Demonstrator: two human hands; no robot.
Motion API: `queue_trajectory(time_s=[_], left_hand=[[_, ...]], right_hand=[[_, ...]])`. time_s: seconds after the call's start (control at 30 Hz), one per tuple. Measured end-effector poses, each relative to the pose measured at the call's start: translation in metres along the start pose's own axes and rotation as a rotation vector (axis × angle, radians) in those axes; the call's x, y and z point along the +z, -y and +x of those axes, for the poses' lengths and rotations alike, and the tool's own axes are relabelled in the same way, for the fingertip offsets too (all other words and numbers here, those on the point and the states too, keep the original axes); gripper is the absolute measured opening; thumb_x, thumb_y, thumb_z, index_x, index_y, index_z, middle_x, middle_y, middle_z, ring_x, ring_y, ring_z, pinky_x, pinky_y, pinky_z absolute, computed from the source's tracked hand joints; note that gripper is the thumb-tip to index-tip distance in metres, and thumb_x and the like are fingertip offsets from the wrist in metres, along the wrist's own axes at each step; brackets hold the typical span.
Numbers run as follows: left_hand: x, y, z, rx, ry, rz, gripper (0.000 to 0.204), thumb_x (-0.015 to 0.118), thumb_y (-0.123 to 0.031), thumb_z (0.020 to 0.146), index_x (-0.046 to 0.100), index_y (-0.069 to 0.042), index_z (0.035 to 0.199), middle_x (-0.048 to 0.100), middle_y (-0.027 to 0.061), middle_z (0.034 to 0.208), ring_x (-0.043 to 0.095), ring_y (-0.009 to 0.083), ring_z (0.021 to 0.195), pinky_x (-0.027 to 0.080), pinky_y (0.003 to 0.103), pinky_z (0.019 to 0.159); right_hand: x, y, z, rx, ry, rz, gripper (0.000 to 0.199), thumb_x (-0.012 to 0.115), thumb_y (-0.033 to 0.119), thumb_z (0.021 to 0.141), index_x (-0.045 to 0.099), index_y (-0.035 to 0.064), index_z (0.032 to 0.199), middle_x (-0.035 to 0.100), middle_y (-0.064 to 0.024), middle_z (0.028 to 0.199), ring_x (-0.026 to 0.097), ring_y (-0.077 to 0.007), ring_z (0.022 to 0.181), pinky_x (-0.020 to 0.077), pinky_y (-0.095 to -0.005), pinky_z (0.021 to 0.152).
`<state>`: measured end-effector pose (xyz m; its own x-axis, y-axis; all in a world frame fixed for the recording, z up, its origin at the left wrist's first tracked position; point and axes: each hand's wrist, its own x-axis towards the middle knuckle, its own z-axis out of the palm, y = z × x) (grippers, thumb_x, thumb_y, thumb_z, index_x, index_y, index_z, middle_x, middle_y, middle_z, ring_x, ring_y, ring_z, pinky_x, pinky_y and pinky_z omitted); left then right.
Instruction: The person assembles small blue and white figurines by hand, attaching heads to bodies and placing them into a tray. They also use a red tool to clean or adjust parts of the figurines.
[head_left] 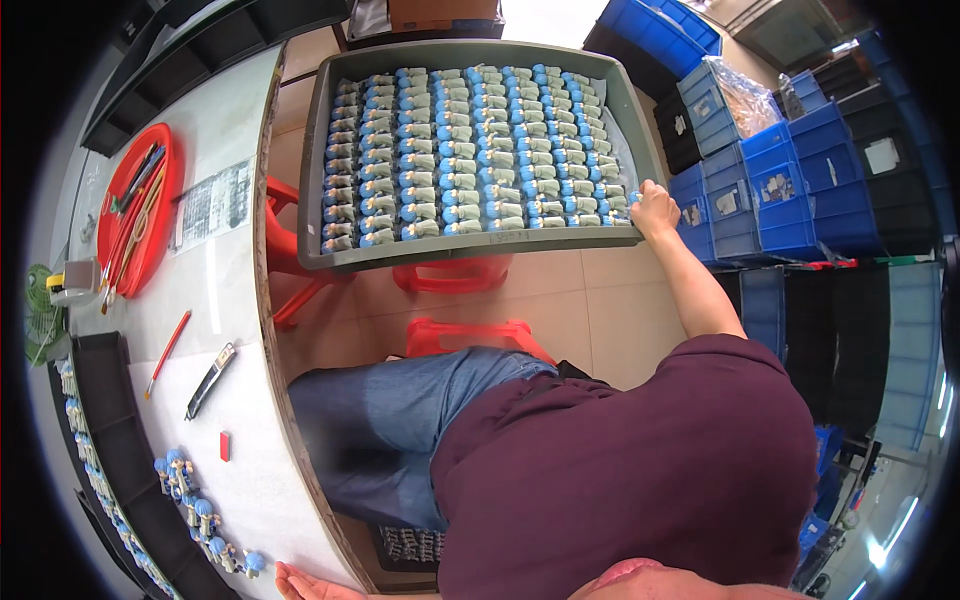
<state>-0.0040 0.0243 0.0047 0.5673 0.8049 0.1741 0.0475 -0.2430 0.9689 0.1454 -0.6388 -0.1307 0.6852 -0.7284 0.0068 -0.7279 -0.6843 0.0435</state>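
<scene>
Clamping its fingers on the tray's (480, 246) rim, likely the best hold, the right hand (656, 210) is gripping something stiff, probably heavy; left hand (312, 586): cannot tell.

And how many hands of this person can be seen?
2: the right hand at the lower right corner of the grey tray; the left hand at the bottom edge, beside loose blue-headed figures.
</scene>
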Motion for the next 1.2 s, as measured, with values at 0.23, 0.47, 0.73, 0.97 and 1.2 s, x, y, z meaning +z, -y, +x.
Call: queue_trajectory(time_s=[0.23, 0.47, 0.73, 0.97, 1.2], left_hand=[[-0.002, 0.003, -0.002, -0.009, 0.044, -0.094, 0.023, 0.049, -0.005, 0.089, 0.054, 0.007, 0.109, 0.056, 0.0146, 0.11, 0.05, 0.0226, 0.105, 0.038, 0.032, 0.095], [0.011, -0.001, -0.006, -0.088, -0.024, -0.079, 0.019, 0.057, 0.005, 0.081, 0.062, 0.002, 0.099, 0.063, 0.0094, 0.1, 0.059, 0.0153, 0.092, 0.047, 0.027, 0.084], [0.012, -0.018, -0.009, 0.236, 0.084, 0.222, 0.014, 0.058, 0.006, 0.078, 0.063, 0.002, 0.091, 0.063, 0.012, 0.094, 0.061, 0.0218, 0.088, 0.048, 0.028, 0.077], [0.004, -0.004, -0.01, 0.098, -0.083, -0.219, 0.017, 0.049, 0.01, 0.081, 0.06, 0.004, 0.093, 0.062, 0.0078, 0.097, 0.057, 0.0136, 0.094, 0.045, 0.027, 0.086], [-0.002, 0.0, -0.014, 0.266, -0.338, -0.063, 0.052, 0.057, 0.01, 0.076, 0.04, -0.004, 0.124, 0.039, 0.0141, 0.133, 0.044, 0.0227, 0.119, 0.042, 0.031, 0.092]], right_hand=[[0.003, 0.019, 0.018, -0.045, 0.139, -0.204, 0.022, 0.06, 0.012, 0.075, 0.061, 0.0124, 0.097, 0.063, -0.0102, 0.102, 0.062, -0.0303, 0.097, 0.0513, -0.0426, 0.077], [0.007, 0.023, 0.024, -0.259, 0.026, 0.023, 0.046, 0.062, 0.017, 0.078, 0.053, 0.0157, 0.123, 0.063, -0.0132, 0.108, 0.062, -0.0308, 0.093, 0.0495, -0.0411, 0.079], [-0.14, 0.338, -0.203, -1.499, 0.222, 1.275, 0.025, 0.057, -0.003, 0.085, 0.06, 0.0019, 0.109, 0.064, -0.0072, 0.1, 0.061, -0.0122, 0.086, 0.0459, -0.0229, 0.068], [-0.223, 0.428, -0.447, -2.466, 0.508, 0.928, 0.048, 0.066, -0.001, 0.071, 0.053, 0.0066, 0.117, 0.057, -0.0153, 0.112, 0.054, -0.0319, 0.102, 0.0453, -0.0389, 0.085], [-0.203, 0.44, -0.482, -2.525, 0.611, 0.729, 0.027, 0.066, 0.0, 0.069, 0.063, 0.0019, 0.096, 0.06, -0.0155, 0.099, 0.057, -0.031, 0.096, 0.047, -0.0341, 0.081]])
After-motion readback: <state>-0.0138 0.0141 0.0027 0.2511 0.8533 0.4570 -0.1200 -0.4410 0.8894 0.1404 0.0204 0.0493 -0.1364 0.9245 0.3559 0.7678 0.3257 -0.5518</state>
